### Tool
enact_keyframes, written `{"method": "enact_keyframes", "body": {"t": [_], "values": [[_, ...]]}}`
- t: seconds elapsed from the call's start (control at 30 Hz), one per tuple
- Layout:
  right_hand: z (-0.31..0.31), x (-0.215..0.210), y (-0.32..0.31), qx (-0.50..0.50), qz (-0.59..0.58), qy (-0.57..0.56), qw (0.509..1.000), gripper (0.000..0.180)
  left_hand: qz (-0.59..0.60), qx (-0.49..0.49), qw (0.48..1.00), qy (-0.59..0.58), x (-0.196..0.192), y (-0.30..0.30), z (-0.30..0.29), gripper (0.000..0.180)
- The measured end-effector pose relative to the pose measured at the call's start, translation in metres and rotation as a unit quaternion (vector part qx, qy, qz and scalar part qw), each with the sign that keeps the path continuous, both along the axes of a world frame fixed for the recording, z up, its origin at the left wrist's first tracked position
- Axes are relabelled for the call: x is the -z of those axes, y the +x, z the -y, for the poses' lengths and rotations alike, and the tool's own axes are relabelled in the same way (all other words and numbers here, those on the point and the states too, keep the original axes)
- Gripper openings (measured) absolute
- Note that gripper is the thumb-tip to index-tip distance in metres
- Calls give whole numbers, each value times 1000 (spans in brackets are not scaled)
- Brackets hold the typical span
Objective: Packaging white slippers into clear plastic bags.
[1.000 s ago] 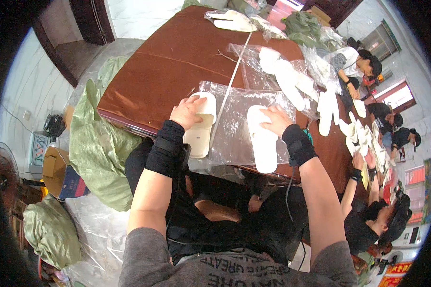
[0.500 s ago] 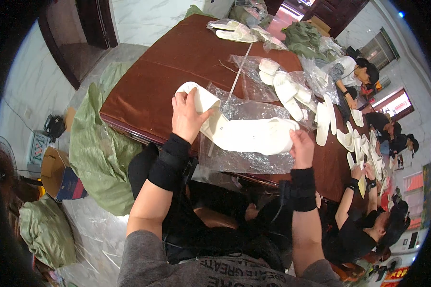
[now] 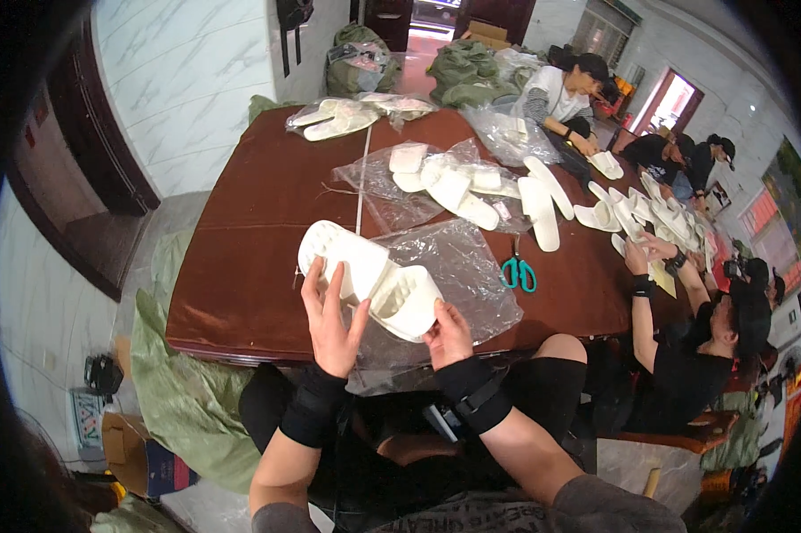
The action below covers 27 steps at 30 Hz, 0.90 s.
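My left hand [image 3: 332, 320] grips a white slipper [image 3: 343, 259] with its ribbed sole turned up. My right hand [image 3: 448, 335] holds a second white slipper [image 3: 408, 302] by its lower edge, pressed against the first one. Both slippers hang just above a crumpled clear plastic bag [image 3: 463, 266] lying at the near edge of the dark brown table [image 3: 249, 258]. Black wrist wraps cover both my forearms.
Teal-handled scissors [image 3: 519, 271] lie right of the bag. More white slippers [image 3: 471, 186] on plastic fill the table's middle, and a bagged pair [image 3: 343, 115] lies at the far end. Other people sit along the right side handling slippers. Green sacks [image 3: 183, 391] hang at the left.
I have lifted both slippers off the bag, flipped them sole-up and brought them together. The view has tilted up, so more of the table and room shows.
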State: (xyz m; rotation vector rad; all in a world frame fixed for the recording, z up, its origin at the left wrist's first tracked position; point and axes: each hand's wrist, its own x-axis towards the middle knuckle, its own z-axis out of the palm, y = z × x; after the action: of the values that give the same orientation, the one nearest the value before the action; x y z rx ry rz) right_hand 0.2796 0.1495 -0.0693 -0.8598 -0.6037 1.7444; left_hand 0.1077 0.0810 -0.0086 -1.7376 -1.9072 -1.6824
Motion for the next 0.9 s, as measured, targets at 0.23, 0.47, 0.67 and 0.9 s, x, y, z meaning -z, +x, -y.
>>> {"method": "enact_keyframes", "body": {"t": [0.23, 0.47, 0.67, 0.9], "values": [[0, -6, 3, -39, -151, -78, 985, 14, -23, 45, 998, 41, 3, 21, 8, 58], [-74, -1, 71, -45, -119, 55, 990, 30, -29, -90, 992, 84, -6, -15, 8, 59], [-167, -30, 203, 62, 45, 115, 990, 29, 92, -319, 939, -92, 38, -94, 17, 53], [-217, -15, 266, 233, 2, 44, 971, 17, 107, 70, 981, -145, 64, -18, -18, 59]]}}
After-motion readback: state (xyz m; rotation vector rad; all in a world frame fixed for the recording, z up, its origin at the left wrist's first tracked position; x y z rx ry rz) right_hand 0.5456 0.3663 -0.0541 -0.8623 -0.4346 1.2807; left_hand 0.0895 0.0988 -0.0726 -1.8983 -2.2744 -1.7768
